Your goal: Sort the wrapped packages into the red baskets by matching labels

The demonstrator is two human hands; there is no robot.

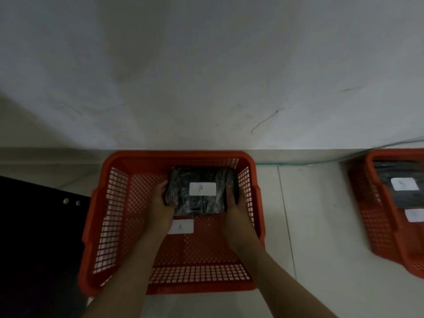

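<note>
A red basket (128, 226) stands on the floor against the wall, with a white label marked A (181, 226) on its bottom. Inside it, at the far right, sits a black wrapped package (197, 203) bearing its own white A label. My left hand (160, 203) grips the package's left side and my right hand (236, 205) grips its right side. Whether the package rests on the basket floor or hovers just above it cannot be told.
A second red basket (376, 226) at the right edge holds dark wrapped packages (394, 191) with white labels. A dark object (34, 237) fills the left. A thin green cable (321, 162) runs along the foot of the white wall.
</note>
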